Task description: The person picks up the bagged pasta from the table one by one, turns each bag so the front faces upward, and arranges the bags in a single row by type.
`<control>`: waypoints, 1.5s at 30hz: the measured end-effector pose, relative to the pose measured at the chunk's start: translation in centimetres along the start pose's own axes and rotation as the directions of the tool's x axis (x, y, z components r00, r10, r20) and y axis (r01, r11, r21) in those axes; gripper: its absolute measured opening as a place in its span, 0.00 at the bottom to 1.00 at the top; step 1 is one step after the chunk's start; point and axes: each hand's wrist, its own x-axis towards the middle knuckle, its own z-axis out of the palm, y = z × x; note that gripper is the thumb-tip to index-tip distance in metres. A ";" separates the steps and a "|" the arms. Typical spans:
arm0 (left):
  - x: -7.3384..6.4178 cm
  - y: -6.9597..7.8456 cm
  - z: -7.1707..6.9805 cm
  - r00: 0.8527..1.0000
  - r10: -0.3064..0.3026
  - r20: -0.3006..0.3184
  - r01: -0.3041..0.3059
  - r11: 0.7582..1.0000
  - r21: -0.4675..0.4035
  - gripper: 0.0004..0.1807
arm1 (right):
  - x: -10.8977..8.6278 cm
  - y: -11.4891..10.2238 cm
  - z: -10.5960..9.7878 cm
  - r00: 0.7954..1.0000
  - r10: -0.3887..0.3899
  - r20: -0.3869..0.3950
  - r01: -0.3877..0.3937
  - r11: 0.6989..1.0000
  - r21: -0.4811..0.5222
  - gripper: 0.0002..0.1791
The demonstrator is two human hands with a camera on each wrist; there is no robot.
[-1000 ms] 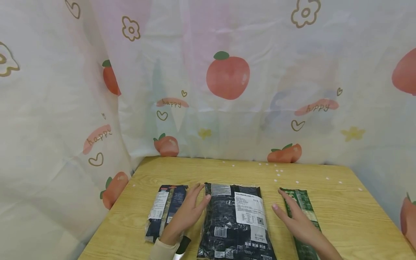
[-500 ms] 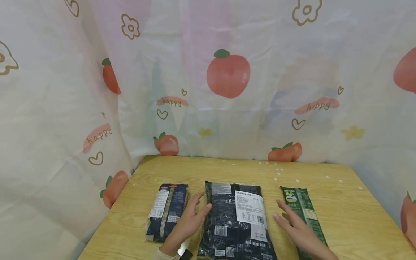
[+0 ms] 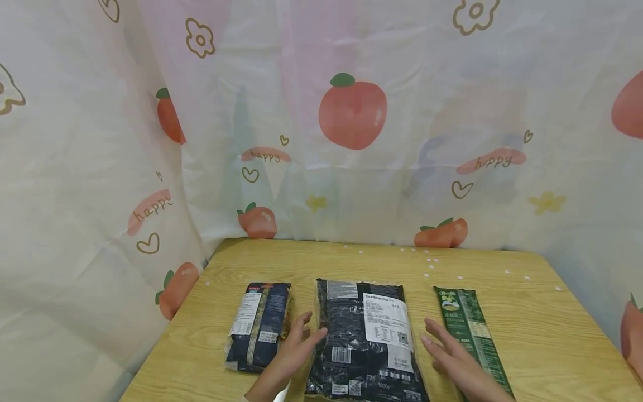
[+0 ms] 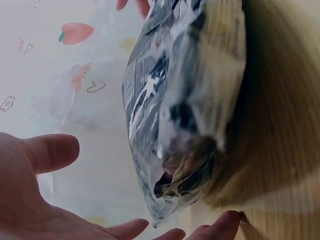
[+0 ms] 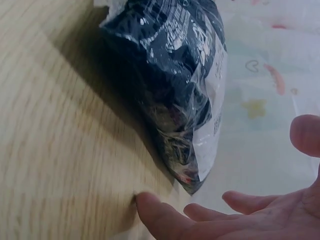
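Head view: the large black packet point(image 3: 346, 335) lies on the wooden table point(image 3: 552, 346) between five and six o'clock. My left hand point(image 3: 292, 354), between its eight and nine, and my right hand point(image 3: 454, 359), between its three and four, are released. A blue packet point(image 3: 265, 324) lies at its nine, a green packet point(image 3: 467, 324) at its three.

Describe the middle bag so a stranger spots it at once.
Find the wood-grain table before the printed curtain. The bag lies between the blue pack and the green pack. Dark with white labels, it is the widest of the three.
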 end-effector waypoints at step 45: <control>-0.4 -0.6 0.7 0.980 -0.148 0.132 0.183 0.931 -0.316 0.49 | -0.4 0.4 0.3 0.973 0.043 0.228 -0.117 0.940 0.321 0.47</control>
